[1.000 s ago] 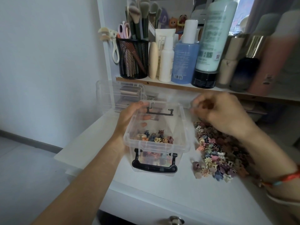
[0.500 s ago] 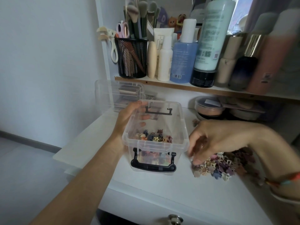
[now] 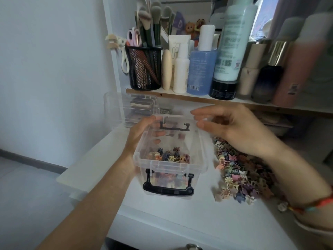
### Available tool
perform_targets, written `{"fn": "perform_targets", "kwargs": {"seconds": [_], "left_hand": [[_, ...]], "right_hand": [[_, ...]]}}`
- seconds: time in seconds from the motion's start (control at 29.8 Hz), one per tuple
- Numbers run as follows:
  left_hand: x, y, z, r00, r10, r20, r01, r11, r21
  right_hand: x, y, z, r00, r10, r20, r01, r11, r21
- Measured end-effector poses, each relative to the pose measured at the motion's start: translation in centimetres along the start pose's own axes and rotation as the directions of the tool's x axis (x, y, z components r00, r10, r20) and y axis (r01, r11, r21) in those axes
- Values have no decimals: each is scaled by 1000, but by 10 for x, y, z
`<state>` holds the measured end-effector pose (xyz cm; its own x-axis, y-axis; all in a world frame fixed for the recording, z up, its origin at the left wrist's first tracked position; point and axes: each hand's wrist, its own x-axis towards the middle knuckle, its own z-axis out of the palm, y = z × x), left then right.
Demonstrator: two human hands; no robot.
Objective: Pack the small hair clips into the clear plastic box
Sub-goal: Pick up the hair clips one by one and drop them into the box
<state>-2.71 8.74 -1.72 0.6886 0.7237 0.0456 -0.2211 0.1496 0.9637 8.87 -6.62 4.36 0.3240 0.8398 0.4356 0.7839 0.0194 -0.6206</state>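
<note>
L hand [image 3: 141,135] grips clear box [image 3: 171,166] w/ multicolour clips [image 3: 169,156] inside; R hand [image 3: 239,130] loose-fingered above it.

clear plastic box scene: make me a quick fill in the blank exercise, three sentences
1. The left hand grips the ____ wall of the clear plastic box.
2. The loose pile of small hair clips lies on the desk to the ____ of the box.
3. The makeup brushes on the shelf stand in a ____ mesh cup.
Missing words: left; right; black.
</note>
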Motion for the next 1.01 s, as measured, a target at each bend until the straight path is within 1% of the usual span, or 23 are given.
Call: {"fn": "perform_targets", "kwargs": {"seconds": [0.13, 0.17, 0.24, 0.3, 0.37, 0.44, 0.47, 0.54, 0.6, 0.64, 0.67, 0.71, 0.74, 0.77, 0.81, 0.87, 0.97, 1.01], "left_hand": [[-1, 1, 1, 1000, -5, 14, 5, 1000, -7], [-1, 1, 2, 1000, -8, 11, 8, 1000, -6], [-3, 1, 3, 1000, -5, -6, 5, 1000, -9], [-5, 1, 5, 1000, -4, -15, 4, 1000, -16], [-5, 2, 6, 1000, -7, -15, 6, 1000, -21], [-5, 1, 5, 1000, -3, -17, 2, 1000, -16], [-6, 0, 5, 1000, -3, -16, 3, 1000, -13], [-6, 0, 6, 1000, -10, -10, 10, 1000, -16], [-5, 1, 6, 1000, -17, -5, 17, 1000, -18], [-5, 1, 6, 1000, -16, -3, 16, 1000, -16], [-5, 0, 6, 1000, -12, -1, 12, 1000, -15], [-5, 0, 6, 1000, -8, 3, 8, 1000, -15], [-5, 0, 7, 1000, -5, 10, 5, 1000, -13], [-6, -1, 7, 1000, -1, 19, 1, 1000, -8], [-6, -2, 8, 1000, 5, 31, -5, 1000, -1], [-7, -3, 8, 999, 10, 53, -10, 1000, 10], [-6, -3, 8, 998, 6, 68, -6, 1000, -2], [-6, -4, 8, 998, 6, 69, -6, 1000, -2]], "right_hand": [[2, -3, -14, 999, 35, 29, -33, 997, -67], [0, -3, -18, 997, 35, 64, -30, 997, -77], [-9, -6, -21, 975, 60, 216, -46, 997, -70], [-22, -8, -19, 898, 113, 426, -93, 993, -67], [-35, -3, -12, 805, 172, 567, -99, 983, -156], [-43, 4, -5, 752, 221, 621, -69, 963, -259], [-46, 7, -3, 751, 222, 622, -60, 961, -270], [-48, 10, -4, 776, 190, 602, -58, 971, -232], [-46, 11, -10, 841, 149, 520, -106, 988, -112], [-43, 12, -13, 893, 122, 433, -136, 991, 2], [-39, 12, -16, 947, 91, 308, -143, 978, 149], [-35, 13, -17, 985, 65, 161, -110, 950, 291], [-31, 12, -16, 999, 42, 27, -49, 923, 382], [-27, 11, -12, 998, 19, -64, 8, 916, 402], [-25, 11, -8, 995, -17, -97, 52, 929, 367], [-24, 16, 2, 996, -70, -56, 83, 962, 261], [-25, 25, -2, 998, -30, -52, 42, 970, 238], [-27, 27, -9, 1000, -8, -13, 10, 978, 207]]}}
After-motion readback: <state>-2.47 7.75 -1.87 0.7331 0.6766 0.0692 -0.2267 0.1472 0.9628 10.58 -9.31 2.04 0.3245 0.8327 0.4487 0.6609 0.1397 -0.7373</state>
